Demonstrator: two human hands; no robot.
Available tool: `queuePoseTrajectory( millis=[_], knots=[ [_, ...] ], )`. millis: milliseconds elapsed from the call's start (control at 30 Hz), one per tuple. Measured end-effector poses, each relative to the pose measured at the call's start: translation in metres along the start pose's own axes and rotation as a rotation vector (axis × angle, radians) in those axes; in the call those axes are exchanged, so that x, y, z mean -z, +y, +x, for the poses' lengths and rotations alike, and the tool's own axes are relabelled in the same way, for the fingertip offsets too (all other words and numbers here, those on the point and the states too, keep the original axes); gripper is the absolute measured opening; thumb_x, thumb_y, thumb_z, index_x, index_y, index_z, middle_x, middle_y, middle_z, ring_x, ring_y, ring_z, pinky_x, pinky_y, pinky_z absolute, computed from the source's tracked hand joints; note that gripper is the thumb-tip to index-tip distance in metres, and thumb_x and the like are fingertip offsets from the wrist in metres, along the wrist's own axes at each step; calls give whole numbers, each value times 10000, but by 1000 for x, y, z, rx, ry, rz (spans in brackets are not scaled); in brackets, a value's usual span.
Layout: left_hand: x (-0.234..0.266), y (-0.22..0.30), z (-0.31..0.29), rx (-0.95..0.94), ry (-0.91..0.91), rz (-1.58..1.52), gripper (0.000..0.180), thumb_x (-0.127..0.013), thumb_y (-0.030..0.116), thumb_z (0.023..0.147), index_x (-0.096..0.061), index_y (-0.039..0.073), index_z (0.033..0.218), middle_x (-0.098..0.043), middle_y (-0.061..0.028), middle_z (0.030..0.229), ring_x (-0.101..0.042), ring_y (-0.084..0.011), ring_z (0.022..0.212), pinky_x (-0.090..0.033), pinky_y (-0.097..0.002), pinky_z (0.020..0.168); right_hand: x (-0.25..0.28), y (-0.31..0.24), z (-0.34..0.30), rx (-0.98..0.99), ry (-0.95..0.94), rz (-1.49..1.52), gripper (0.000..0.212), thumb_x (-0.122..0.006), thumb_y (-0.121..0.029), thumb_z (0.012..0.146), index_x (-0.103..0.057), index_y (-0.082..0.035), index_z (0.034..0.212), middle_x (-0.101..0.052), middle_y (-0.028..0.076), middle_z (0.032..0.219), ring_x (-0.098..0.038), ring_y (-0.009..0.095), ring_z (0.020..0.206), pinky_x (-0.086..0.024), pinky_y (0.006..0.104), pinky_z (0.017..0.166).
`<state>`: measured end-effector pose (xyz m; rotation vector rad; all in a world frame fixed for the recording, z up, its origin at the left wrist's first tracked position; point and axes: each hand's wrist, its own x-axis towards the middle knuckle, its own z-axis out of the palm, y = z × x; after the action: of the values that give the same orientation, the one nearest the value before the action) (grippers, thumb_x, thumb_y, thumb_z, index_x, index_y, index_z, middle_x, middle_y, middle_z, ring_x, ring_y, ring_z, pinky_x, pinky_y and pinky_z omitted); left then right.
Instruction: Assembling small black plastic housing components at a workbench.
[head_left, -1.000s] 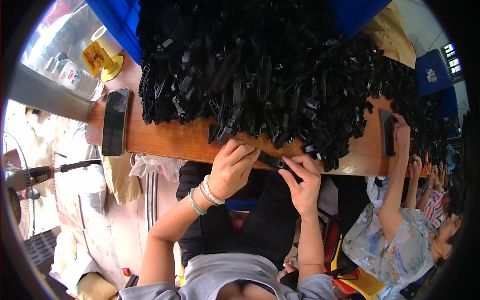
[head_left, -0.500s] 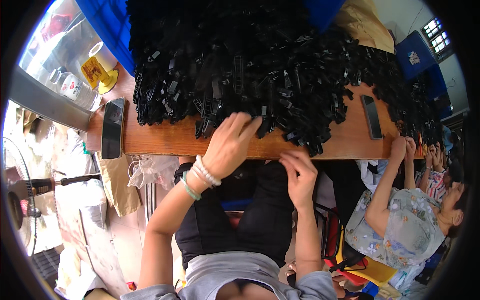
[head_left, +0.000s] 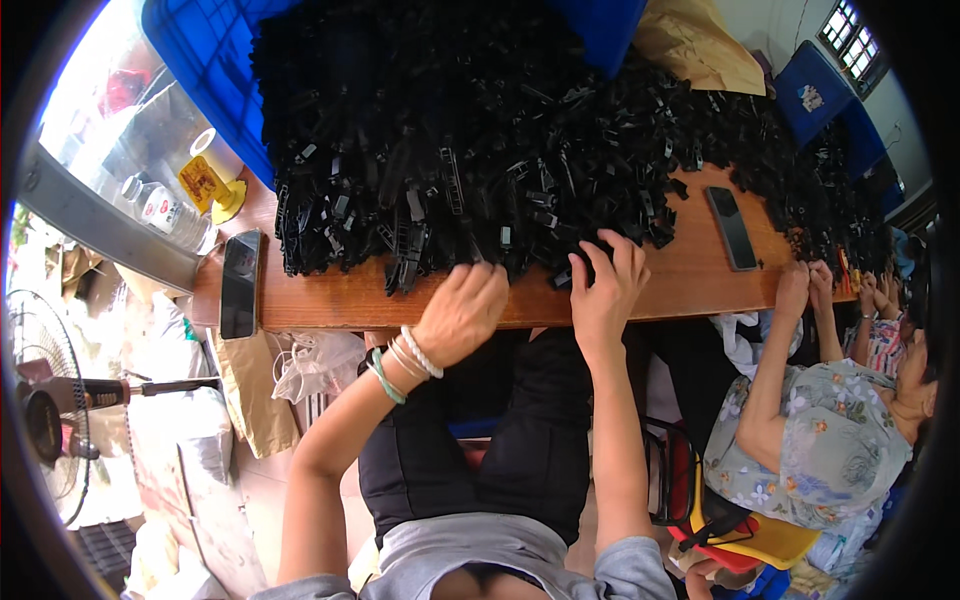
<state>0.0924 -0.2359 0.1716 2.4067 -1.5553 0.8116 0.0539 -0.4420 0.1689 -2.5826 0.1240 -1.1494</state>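
Clearly, a small black plastic part (head_left: 562, 279) lies at the front fringe of the heap, near the counter's front edge and just left of the right hand's thumb. The right hand (head_left: 608, 300) is the nearer one; its thumb and fingers are curved and parted, with nothing visible between them. The part is too small and dark for its long axis to be told.

The left hand (head_left: 462, 315) is further left, above the counter's front edge, its fingers bunched and pointing toward the heap; whether they pinch anything cannot be told. Beyond them, a ladder-like black strip (head_left: 452, 180) lies in the heap of black plastic parts (head_left: 380, 130), its long axis running roughly from the front edge toward the back.

The heap covers most of the middle of the brown wooden counter (head_left: 680, 292), leaving a bare band along the front edge. A smartphone (head_left: 241, 283) lies by the counter's left end, and another phone (head_left: 732, 228) lies right of the heap. Near the back-left corner are a clear bottle (head_left: 165, 212), a yellow stand (head_left: 228, 200) and a white roll (head_left: 222, 155); a blue crate (head_left: 205, 90) borders the heap there.

In the room, a co-worker (head_left: 840, 440) in a floral top works at the right, and a fan (head_left: 50, 400) stands at the left.
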Motion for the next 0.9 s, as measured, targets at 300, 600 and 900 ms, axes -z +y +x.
queuePoseTrajectory(
  millis=[300, 600, 900],
  knots=[
    [6, 8, -6, -48, 12, -232, 260, -602, 115, 737, -630, -13, 962, -574, -96, 1041, -521, -247, 1063, -426, -347, 930, 12, 0, 1, 9, 24, 146, 141, -736, -65, 803, -677, -52, 931, -602, 65, 1186, -524, 295, 1153, -374, 439, 947],
    [-26, -3, 23, 183, -133, -728, 157, -655, 35, 781, -715, 56, 926, -591, -53, 928, -554, -254, 953, -451, -403, 858, 38, -25, -39, -497, 156, 906, 225, -586, -43, 971, -614, 26, 1183, -652, 62, 992, -579, 105, 833, -475, 244, 742],
    [-37, 3, 31, 89, -3, -450, 169, -675, 82, 775, -718, 77, 938, -591, -45, 901, -551, -234, 920, -449, -355, 802, 46, -20, -57, -692, -31, 1085, 336, -416, -192, 1064, -565, 14, 1284, -605, 41, 778, -586, 106, 657, -437, 230, 594]
  ],
)
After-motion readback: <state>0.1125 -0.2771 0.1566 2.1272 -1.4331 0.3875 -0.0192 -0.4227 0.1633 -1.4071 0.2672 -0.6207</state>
